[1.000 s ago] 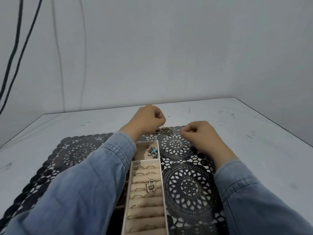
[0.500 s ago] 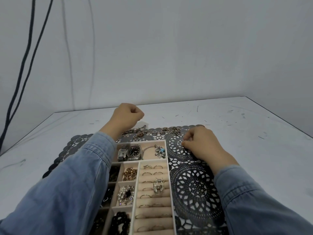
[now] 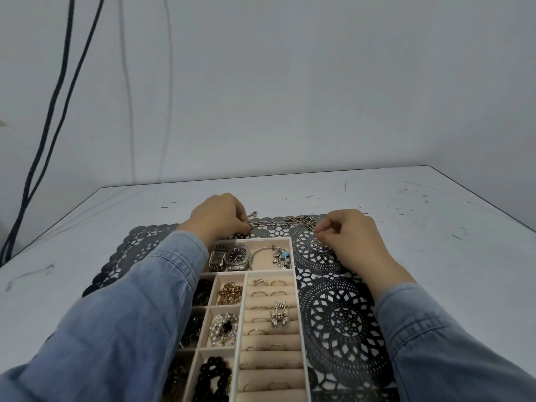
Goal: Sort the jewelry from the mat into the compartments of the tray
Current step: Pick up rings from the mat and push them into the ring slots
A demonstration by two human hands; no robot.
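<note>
Pinching the chunky silver link chain [image 3: 285, 221] between them, your left hand [image 3: 219, 217] and right hand [image 3: 345, 233] have spread, readying its lift.

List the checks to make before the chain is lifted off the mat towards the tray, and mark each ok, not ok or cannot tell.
1. The left hand pinches the left end of the chain: ok.
2. The right hand holds the right end: cannot tell; its curled fingers hide the contact.
3. The chain lies on the mat, outside the tray: ok.
4. The tray's far compartment is free: not ok; two watches and a charm bangle lie in it.
5. Another compartment is free: cannot tell; the left sleeve covers the tray's left side.
</note>
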